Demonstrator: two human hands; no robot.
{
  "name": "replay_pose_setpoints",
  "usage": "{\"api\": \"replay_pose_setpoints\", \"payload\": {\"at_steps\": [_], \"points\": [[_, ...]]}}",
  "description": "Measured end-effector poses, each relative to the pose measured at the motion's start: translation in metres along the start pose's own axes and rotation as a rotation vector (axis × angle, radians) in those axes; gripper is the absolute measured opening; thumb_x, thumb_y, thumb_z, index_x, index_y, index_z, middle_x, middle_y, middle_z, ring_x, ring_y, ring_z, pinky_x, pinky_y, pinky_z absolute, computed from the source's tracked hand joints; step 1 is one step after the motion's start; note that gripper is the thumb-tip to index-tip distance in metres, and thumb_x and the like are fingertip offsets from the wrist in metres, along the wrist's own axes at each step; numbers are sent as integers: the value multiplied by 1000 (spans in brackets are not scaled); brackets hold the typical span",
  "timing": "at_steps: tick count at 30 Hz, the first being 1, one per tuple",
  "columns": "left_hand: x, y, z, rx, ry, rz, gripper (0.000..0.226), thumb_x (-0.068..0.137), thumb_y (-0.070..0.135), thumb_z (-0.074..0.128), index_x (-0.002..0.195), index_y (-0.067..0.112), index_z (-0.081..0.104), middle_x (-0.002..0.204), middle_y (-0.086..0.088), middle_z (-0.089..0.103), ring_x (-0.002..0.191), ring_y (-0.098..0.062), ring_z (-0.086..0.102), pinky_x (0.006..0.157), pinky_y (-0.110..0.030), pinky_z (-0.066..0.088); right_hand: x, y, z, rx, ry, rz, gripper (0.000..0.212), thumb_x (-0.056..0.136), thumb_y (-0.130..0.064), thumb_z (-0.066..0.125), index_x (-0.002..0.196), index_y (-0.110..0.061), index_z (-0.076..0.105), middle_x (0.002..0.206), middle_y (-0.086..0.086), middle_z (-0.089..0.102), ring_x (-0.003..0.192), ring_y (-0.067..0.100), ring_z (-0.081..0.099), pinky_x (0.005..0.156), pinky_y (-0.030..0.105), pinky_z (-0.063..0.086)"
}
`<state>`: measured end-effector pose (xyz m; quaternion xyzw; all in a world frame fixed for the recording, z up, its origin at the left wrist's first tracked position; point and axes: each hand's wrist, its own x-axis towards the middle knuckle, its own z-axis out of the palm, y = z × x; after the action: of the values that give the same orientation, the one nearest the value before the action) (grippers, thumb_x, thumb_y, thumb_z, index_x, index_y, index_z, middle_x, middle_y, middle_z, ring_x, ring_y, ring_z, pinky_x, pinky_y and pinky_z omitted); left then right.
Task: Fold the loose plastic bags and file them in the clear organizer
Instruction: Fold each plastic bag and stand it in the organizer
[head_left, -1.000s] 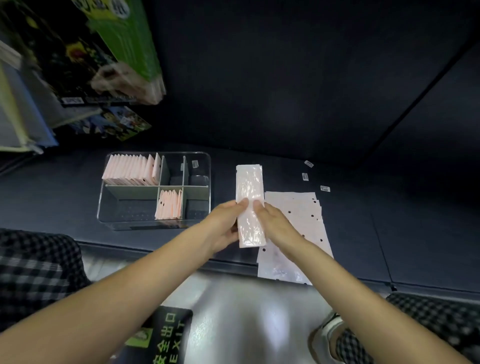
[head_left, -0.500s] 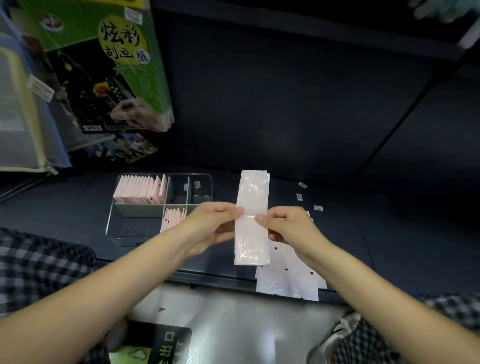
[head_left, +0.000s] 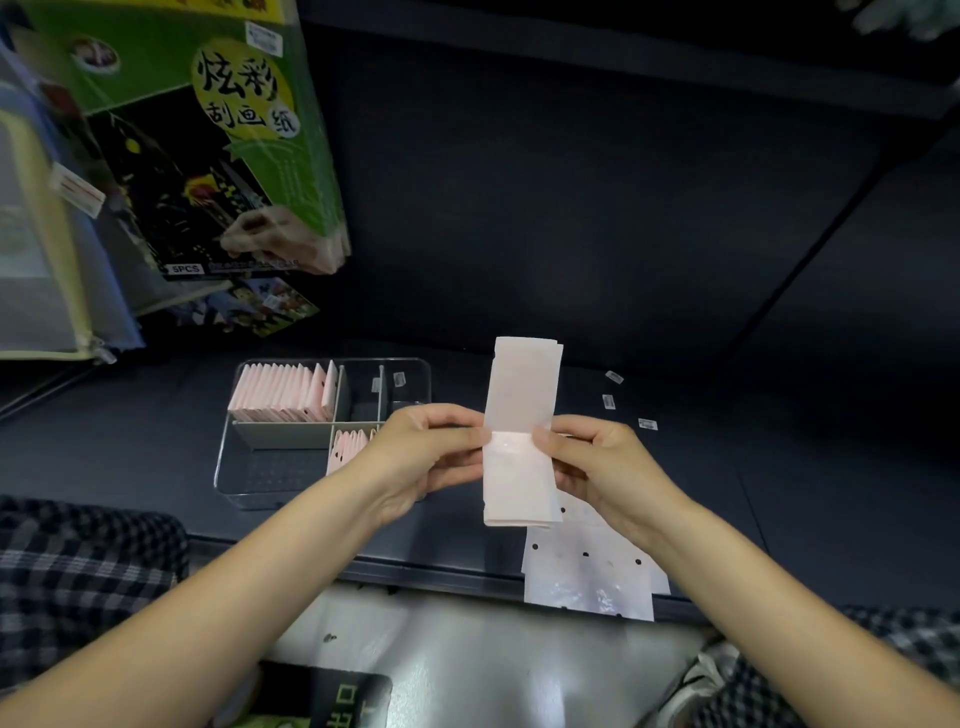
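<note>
Centre of frame: a long pink plastic strip (head_left: 521, 436), a bag already narrowed lengthwise, is being held upright in the air above the dark counter (head_left: 156, 431). The left hand (head_left: 431, 452) is pinching its left edge at mid-length, thumb on the near face; the right hand (head_left: 597, 462) is pinching the right edge at the same level. A crease line is showing across the strip between the two thumbs. Judgement: the crosswise fold is in hand; to do it well, the thumbs should be keeping level on that line, the ends should be brought corner to corner, and the fold pressed flat before release, since slick film is likely to spring open. Left of centre, the clear organizer (head_left: 228, 457) is sitting on the counter, one rear compartment packed with folded pink bags (head_left: 283, 392), a front middle one holding a few more (head_left: 349, 448), partly hidden by the left hand. Lower right of centre, a loose stack of flat bags (head_left: 587, 577) is lying at the counter's edge, overhanging it. Small labels (head_left: 647, 424) are lying to the right. Upper left, a green packaged item (head_left: 208, 130) is hanging; not in the path to the organizer.
</note>
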<state>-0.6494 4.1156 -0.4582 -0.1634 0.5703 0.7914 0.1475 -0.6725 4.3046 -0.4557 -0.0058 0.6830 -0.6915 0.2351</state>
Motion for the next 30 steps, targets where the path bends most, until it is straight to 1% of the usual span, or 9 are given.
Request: {"api": "replay_pose_setpoints", "payload": {"at_steps": [5,10,13,16,19,24,26,28,30], "points": [[-1,0,2,-79,-35,-6,24,83,-6,63,70,12,72,70,-6,69,59,-12,66,55,-22,55,-1,-2,0,120,-1,-35,16,87,-4,60,91,-12,73,81,3,73,69,10,66,62,19,53],[-4,0,3,-184,-54,-47,20,89,-4,54,82,9,68,75,-8,70,63,-14,69,55,-22,55,-4,-3,-1,0,0,-130,30,87,1,58,76,-20,77,76,0,72,67,8,64,59,17,51],[-4,-2,4,-247,-26,-118,15,94,11,54,92,9,68,83,-11,71,69,-18,71,55,-24,56,-4,-3,0,-107,40,-218,37,87,5,56,72,-22,77,77,-3,72,69,6,65,59,17,50],[-3,-6,5,-213,-25,-183,24,89,27,62,98,4,67,93,-14,73,80,-21,72,59,-26,57,-4,-1,3,-212,81,-299,43,86,8,54,72,-26,77,82,-4,74,72,6,66,61,18,52],[-3,-11,6,-181,-11,-158,24,87,21,64,101,2,68,95,-16,73,82,-22,72,63,-27,58,-5,2,5,-273,82,-335,47,85,9,53,71,-29,77,84,-6,74,77,5,66,64,18,52],[-3,-15,7,12,134,44,13,89,15,63,91,5,71,81,-5,73,67,-11,67,56,-19,53,-5,1,3,-345,85,-337,41,90,1,51,85,-32,76,101,-14,71,98,4,63,84,21,52],[-6,-15,10,196,156,236,13,89,10,62,81,8,72,70,4,71,59,-3,61,51,-13,45,-6,0,6,-355,71,-349,28,91,-11,57,92,-33,73,98,-17,71,95,1,63,81,13,49],[-10,-15,14,347,126,387,16,89,6,61,77,10,72,63,10,68,54,3,56,50,-9,40,-7,0,10,-391,52,-362,18,87,-15,64,87,-31,74,90,-17,73,86,-2,65,72,7,46],[-13,-16,17,447,102,469,19,89,8,62,76,16,72,69,10,70,63,1,60,56,-11,43,-7,1,12,-433,66,-360,18,83,-16,68,77,-31,74,81,-13,73,78,1,66,69,10,47]]}}
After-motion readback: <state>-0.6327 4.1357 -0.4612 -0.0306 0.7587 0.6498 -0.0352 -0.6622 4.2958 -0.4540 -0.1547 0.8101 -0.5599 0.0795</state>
